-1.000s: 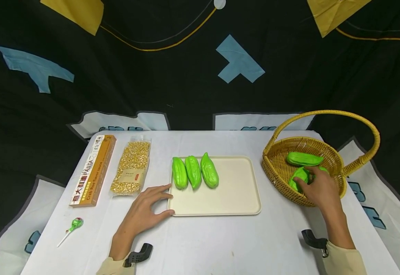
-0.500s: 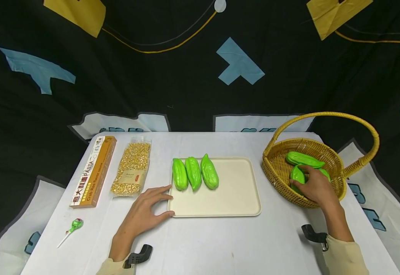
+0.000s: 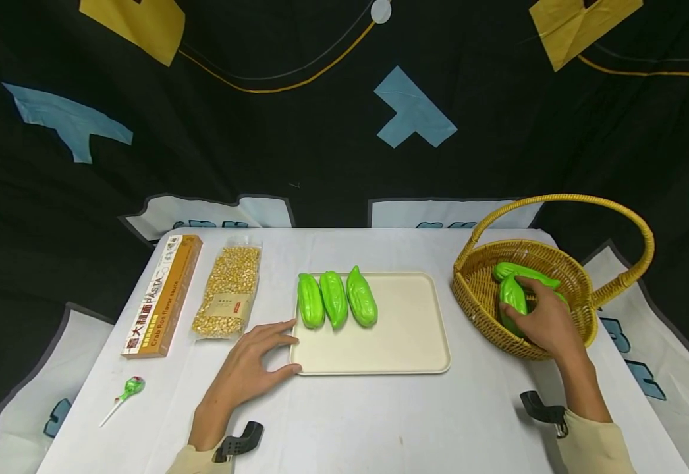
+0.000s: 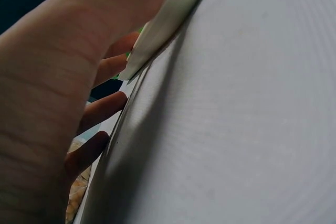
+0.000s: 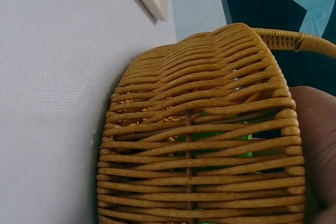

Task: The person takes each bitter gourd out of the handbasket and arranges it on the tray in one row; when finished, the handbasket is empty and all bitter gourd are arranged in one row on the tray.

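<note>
In the head view my right hand (image 3: 549, 322) reaches into the wicker basket (image 3: 469, 303), thumb and fingertips pinching a green ridged gourd (image 3: 512, 296). Another green gourd (image 3: 522, 271) lies behind it, and a further one is mostly hidden under the hand. The right wrist view shows the basket's woven side (image 5: 210, 145) covering most of that hand. My left hand (image 3: 249, 362) rests at the left edge of the cream tray (image 3: 380, 349), fingers spread and thumb at the near corner. Three green gourds (image 3: 334, 299) stand side by side on the tray's left part.
Left of the tray lie a bag of corn kernels (image 3: 228, 276) and an orange-and-white pasta box (image 3: 163, 296). A green-wrapped lollipop (image 3: 131, 387) lies near the front left. The basket's tall handle (image 3: 564, 196) arches over its opening.
The right hand has shifted the gourd in the basket to a more upright angle between thumb and fingers. The left hand and the tray have stayed put.
</note>
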Demonstrator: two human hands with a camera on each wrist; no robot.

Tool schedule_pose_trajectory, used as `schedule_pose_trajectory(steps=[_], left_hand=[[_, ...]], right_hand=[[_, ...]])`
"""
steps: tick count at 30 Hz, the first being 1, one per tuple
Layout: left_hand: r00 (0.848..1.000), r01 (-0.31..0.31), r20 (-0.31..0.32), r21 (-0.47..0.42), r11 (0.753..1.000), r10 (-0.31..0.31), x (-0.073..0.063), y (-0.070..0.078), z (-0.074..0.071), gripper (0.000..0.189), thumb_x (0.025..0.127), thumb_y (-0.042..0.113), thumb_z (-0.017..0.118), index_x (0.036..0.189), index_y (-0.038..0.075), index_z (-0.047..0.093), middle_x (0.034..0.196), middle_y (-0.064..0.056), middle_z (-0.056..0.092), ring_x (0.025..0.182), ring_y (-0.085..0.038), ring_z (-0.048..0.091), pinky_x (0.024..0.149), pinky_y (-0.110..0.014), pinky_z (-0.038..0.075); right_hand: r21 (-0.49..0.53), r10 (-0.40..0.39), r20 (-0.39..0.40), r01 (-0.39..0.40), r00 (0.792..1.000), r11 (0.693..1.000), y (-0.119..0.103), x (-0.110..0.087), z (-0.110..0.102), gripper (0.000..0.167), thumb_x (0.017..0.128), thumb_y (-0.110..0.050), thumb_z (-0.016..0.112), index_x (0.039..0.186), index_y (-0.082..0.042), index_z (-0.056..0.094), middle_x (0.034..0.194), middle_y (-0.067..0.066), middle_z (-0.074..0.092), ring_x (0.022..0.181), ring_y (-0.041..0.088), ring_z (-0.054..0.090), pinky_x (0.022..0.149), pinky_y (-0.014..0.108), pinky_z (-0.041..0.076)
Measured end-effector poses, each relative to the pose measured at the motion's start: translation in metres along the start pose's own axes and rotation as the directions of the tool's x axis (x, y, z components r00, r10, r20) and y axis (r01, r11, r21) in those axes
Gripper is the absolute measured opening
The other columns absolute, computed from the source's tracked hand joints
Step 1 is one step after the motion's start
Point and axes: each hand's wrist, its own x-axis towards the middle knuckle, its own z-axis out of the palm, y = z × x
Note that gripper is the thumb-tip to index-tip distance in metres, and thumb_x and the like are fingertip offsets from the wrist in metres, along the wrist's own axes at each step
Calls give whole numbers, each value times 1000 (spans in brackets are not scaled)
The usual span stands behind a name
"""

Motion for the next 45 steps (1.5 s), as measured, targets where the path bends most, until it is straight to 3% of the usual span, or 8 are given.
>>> schedule_pose_trajectory(steps=[8, 16, 24, 28, 33, 35, 45], left_hand=[[1000, -3, -5, -16, 1000, 3, 0, 2, 0, 47, 79, 40, 96, 120, 23, 80, 153, 2, 64, 137, -28, 61, 115, -53, 47], [1000, -9, -7, -7, 1000, 9, 0, 3, -1, 47, 79, 40, 96, 120, 23, 80, 152, 1, 65, 137, -28, 61, 114, -55, 49], [1000, -12, -10, -8, 1000, 12, 0, 3, 0, 47, 79, 40, 96, 119, 23, 80, 152, 1, 65, 137, -29, 62, 114, -54, 48], [1000, -15, -9, -12, 1000, 15, 0, 3, 0, 47, 79, 39, 96, 120, 23, 80, 152, 1, 65, 137, -29, 61, 114, -54, 48], [1000, -17, -7, -16, 1000, 17, 1, 4, -1, 47, 80, 39, 96, 120, 22, 80, 152, 1, 64, 137, -29, 61, 115, -53, 48], [1000, -15, -5, -15, 1000, 15, 1, 3, -1, 47, 80, 39, 96, 120, 23, 80, 152, 1, 64, 137, -28, 61, 115, -53, 48], [1000, -22, -12, -14, 1000, 22, 1, 0, 0, 46, 81, 41, 95, 120, 22, 80, 152, 0, 65, 137, -29, 61, 113, -54, 48]], right_hand=[[69, -54, -110, 62, 992, 996, -8, -6, -3, 74, 97, -23, 81, 156, 4, 48, 146, 38, 53, 116, 57, 64, 89, 70, 59], [95, -73, -172, 90, 982, 991, -18, -14, -8, 74, 97, -29, 81, 156, 2, 50, 146, 37, 53, 114, 54, 63, 87, 66, 57], [107, -62, -212, 87, 975, 990, -31, -21, -11, 75, 95, -33, 83, 156, -3, 52, 148, 33, 54, 123, 52, 57, 87, 62, 52], [105, -78, -222, 104, 972, 989, -38, -23, -12, 74, 94, -31, 84, 156, -4, 54, 147, 30, 56, 120, 50, 60, 83, 49, 54], [125, -101, -238, 134, 966, 983, -44, -25, -11, 72, 93, -27, 86, 154, -3, 55, 145, 29, 58, 115, 49, 64, 76, 14, 49], [142, -110, -240, 147, 964, 979, -46, -26, -9, 72, 93, -25, 86, 154, -3, 55, 145, 29, 58, 115, 50, 65, 72, 5, 45], [189, -157, -254, 208, 954, 960, -58, -26, 0, 71, 92, -20, 86, 153, -2, 55, 145, 28, 58, 117, 50, 68, 70, 1, 47]])
